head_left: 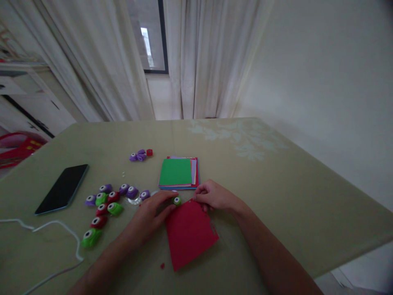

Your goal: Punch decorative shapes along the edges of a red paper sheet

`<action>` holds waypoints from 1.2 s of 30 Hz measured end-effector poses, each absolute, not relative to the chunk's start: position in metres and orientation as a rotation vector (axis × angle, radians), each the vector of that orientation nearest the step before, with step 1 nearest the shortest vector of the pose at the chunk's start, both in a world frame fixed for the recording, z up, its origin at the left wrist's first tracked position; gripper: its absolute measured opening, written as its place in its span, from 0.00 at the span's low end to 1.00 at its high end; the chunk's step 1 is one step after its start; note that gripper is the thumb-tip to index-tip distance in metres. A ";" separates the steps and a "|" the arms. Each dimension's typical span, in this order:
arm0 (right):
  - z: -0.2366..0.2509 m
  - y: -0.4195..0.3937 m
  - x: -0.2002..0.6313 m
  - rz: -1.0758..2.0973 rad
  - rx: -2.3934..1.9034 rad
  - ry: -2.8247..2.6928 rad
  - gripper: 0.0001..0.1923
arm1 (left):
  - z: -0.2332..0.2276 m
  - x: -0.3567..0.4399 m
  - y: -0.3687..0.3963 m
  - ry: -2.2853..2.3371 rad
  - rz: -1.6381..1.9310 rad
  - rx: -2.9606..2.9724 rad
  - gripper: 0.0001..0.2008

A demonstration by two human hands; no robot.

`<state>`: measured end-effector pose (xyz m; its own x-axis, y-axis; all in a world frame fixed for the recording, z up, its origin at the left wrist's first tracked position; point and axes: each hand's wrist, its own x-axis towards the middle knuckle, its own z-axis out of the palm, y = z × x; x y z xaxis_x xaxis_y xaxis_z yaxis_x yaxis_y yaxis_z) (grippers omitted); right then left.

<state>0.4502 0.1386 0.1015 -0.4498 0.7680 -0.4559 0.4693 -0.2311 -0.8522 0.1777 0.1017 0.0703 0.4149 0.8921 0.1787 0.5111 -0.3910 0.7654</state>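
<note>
A red sheet of paper (192, 233) lies in front of me, with small cut-outs along its right edge. My left hand (155, 209) is at its upper left, thumb and fingers closed around a small green craft punch (177, 200) with a white round top. At the sheet's upper right corner is my right hand (211, 194), its fingers pinched together at the paper's edge; whatever small piece may be between the fingertips is hidden. A little red paper scrap (162, 266) rests on the table below the sheet.
Several green, red and purple craft punches (101, 209) lie to the left. Behind my hands is a stack of coloured paper (175, 172). More punches (141, 155) sit farther back. A black phone (63, 188) and a white cable (64, 224) are at the left.
</note>
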 end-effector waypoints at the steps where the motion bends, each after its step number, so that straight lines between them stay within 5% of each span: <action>1: 0.101 0.139 0.451 1.731 -1.483 -1.767 0.13 | 0.070 0.178 0.102 1.186 0.787 2.051 0.16; 36: 0.103 0.140 0.454 1.700 -1.400 -1.764 0.13 | 0.074 0.179 0.100 1.154 0.808 1.974 0.14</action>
